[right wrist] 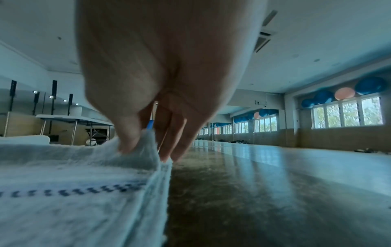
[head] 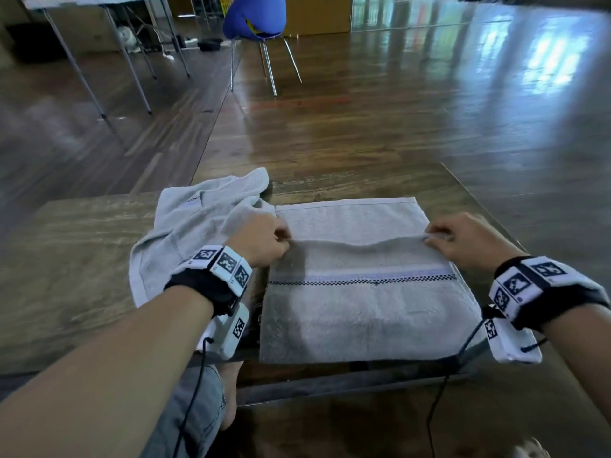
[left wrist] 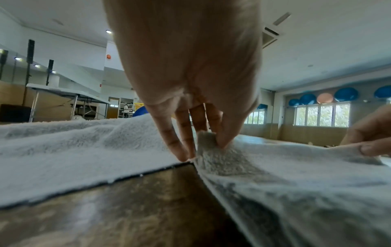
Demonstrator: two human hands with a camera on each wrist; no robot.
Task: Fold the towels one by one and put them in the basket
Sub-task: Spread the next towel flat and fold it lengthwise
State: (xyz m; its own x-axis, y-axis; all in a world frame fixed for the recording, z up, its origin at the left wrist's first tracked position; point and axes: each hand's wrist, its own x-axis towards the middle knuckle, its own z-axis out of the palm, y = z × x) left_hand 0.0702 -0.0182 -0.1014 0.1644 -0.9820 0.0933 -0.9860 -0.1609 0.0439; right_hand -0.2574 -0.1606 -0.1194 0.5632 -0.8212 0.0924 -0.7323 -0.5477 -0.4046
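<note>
A pale grey towel [head: 360, 305] with a checked stripe lies flat on the low wooden table [head: 82, 259], its near half folded over toward the far half. My left hand [head: 264, 241] pinches the left corner of that folded edge [left wrist: 206, 140] between thumb and fingers. My right hand [head: 456, 238] pinches the right corner [right wrist: 146, 143] the same way. Both corners are lifted a little off the layer below. A second grey towel [head: 195, 223] lies crumpled on the table just left of my left hand. No basket is in view.
The table's near edge [head: 330, 385] is close to my knees, and cables hang from both wrists. Beyond the table are wooden floor, a blue chair [head: 256, 24] on metal legs, and a folding table [head: 99, 1] at the far left.
</note>
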